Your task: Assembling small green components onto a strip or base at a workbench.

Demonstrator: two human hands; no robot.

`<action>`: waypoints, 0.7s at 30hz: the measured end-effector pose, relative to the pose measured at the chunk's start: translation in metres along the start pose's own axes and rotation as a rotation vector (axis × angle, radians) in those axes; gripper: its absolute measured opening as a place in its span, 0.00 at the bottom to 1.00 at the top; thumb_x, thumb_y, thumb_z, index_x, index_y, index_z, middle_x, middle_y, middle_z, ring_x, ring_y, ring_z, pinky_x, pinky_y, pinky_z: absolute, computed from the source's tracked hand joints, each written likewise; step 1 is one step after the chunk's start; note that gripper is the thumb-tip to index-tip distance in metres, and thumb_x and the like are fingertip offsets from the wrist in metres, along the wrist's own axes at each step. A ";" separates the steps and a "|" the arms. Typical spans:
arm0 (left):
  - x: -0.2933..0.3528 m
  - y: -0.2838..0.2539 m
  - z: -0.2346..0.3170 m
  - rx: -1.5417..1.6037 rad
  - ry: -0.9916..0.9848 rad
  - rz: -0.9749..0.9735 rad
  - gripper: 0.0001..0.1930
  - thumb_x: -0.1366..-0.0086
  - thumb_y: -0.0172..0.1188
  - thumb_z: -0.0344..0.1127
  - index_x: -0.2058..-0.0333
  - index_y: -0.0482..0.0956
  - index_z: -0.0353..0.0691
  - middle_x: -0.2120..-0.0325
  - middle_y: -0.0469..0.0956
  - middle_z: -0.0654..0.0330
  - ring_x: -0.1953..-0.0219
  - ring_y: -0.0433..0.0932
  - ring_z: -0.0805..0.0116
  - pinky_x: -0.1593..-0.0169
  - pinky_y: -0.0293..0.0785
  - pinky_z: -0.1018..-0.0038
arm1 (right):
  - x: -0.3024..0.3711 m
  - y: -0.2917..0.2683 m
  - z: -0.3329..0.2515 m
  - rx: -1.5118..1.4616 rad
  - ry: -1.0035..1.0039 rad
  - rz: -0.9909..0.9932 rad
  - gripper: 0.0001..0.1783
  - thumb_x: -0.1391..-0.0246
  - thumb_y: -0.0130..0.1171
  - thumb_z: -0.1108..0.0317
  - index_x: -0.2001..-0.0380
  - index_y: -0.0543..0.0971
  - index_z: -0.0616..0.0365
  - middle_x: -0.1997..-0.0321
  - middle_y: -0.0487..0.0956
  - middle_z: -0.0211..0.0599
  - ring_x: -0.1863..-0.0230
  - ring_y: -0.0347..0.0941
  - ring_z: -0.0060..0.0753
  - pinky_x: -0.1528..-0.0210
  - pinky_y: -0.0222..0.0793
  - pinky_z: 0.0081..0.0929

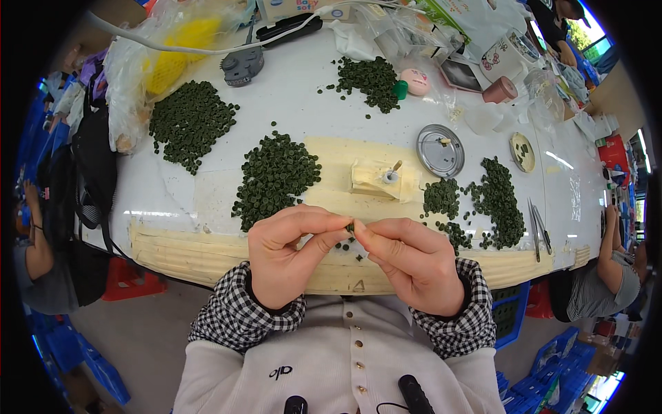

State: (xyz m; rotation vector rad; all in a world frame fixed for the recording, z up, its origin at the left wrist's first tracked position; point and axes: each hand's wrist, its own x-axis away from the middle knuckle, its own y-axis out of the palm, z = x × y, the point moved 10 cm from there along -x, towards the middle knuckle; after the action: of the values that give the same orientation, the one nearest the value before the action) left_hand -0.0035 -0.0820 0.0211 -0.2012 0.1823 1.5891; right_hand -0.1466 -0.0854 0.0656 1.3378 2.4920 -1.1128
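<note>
My left hand (289, 252) and my right hand (410, 262) meet fingertip to fingertip over the near edge of the white table (296, 103). Between thumbs and forefingers they pinch one small dark green piece (350, 227). A few loose green pieces lie on the taped strip just below the fingers. A large heap of the same green pieces (276, 176) sits just beyond my left hand, and another heap (493, 203) lies beyond my right hand. A small cream block with a metal nozzle (385, 179) stands straight ahead.
More green heaps lie at the far left (187, 123) and far centre (370, 81). A round metal lid (440, 150), a small dish (523, 152), tweezers (536, 228), plastic bags, a cable and boxes crowd the far side. Other people sit at left and right.
</note>
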 end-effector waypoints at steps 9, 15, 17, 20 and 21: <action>-0.001 0.001 0.006 0.023 0.042 -0.008 0.10 0.43 0.65 0.18 0.62 0.84 0.33 0.68 0.83 0.55 0.66 0.80 0.70 0.62 0.74 0.79 | 0.002 -0.003 -0.001 -0.018 -0.025 0.039 0.24 0.51 0.60 0.83 0.48 0.78 0.63 0.60 0.78 0.45 0.65 0.77 0.39 0.64 0.76 0.27; -0.001 0.000 0.006 0.022 0.042 -0.013 0.10 0.44 0.65 0.18 0.62 0.84 0.33 0.67 0.83 0.54 0.65 0.80 0.70 0.61 0.75 0.78 | 0.000 -0.004 -0.003 -0.023 -0.039 0.040 0.25 0.51 0.60 0.83 0.47 0.78 0.63 0.60 0.79 0.45 0.66 0.77 0.39 0.65 0.75 0.26; -0.001 0.000 0.006 0.015 0.045 -0.017 0.10 0.44 0.65 0.18 0.62 0.84 0.33 0.67 0.83 0.54 0.66 0.80 0.70 0.61 0.75 0.78 | 0.001 -0.004 -0.002 -0.016 -0.045 0.040 0.25 0.51 0.60 0.82 0.47 0.78 0.63 0.60 0.79 0.45 0.66 0.76 0.39 0.65 0.74 0.26; -0.001 0.000 0.006 0.011 0.045 -0.022 0.10 0.44 0.65 0.18 0.62 0.84 0.33 0.67 0.83 0.54 0.66 0.80 0.70 0.61 0.75 0.78 | 0.001 -0.004 -0.002 -0.011 -0.047 0.040 0.25 0.52 0.60 0.82 0.47 0.78 0.63 0.60 0.79 0.45 0.67 0.76 0.39 0.66 0.74 0.27; -0.001 0.000 0.006 0.011 0.044 -0.024 0.10 0.44 0.65 0.18 0.62 0.84 0.33 0.67 0.83 0.54 0.66 0.80 0.70 0.61 0.75 0.78 | 0.001 -0.004 -0.002 -0.010 -0.047 0.040 0.25 0.52 0.60 0.82 0.47 0.78 0.63 0.60 0.79 0.45 0.67 0.76 0.39 0.66 0.74 0.27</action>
State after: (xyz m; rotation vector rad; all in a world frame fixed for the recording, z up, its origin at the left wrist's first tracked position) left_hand -0.0039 -0.0813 0.0273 -0.2295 0.2222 1.5603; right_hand -0.1500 -0.0845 0.0690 1.3369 2.4237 -1.1094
